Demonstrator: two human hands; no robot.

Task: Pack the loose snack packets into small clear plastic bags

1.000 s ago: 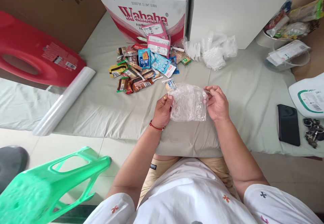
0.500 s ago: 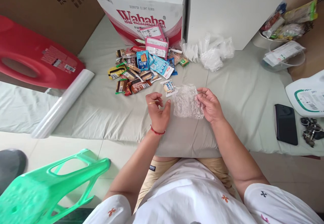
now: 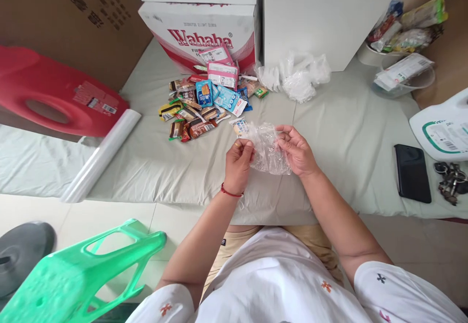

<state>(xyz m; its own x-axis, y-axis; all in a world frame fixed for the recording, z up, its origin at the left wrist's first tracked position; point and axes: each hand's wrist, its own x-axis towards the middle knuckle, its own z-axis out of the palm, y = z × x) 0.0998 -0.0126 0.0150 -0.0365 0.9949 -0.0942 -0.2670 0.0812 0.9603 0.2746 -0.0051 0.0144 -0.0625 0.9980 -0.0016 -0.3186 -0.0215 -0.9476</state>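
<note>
A crumpled clear plastic bag (image 3: pixel 268 152) is stretched between my two hands above the cloth-covered surface. My left hand (image 3: pixel 239 162) pinches its left side, the fingers closed. On the other side, my right hand (image 3: pixel 297 150) grips the upper right edge between thumb and fingers. Just behind the bag lies a small wrapped snack (image 3: pixel 240 126) in white and blue, partly hidden by the bag and my left hand. Farther back is a heap of packaged snacks (image 3: pixel 199 128), with blue packets (image 3: pixel 227 100) and pink-edged packets (image 3: pixel 222 75) on it.
Crumpled clear bags (image 3: pixel 300 82) lie before white boxes (image 3: pixel 310 26). A red jug (image 3: pixel 73 99) and a plastic roll (image 3: pixel 104 155) are at left. Right stand a phone (image 3: pixel 413 173), keys (image 3: pixel 451 181), a white jug (image 3: pixel 444 133) and a clear tub (image 3: pixel 424 82). A green stool (image 3: pixel 62 279) is below left.
My left hand has moved right and closed on the bag's left side; before, it was apart from it with fingers loose. My right hand keeps its hold. The camera view has shifted slightly.
</note>
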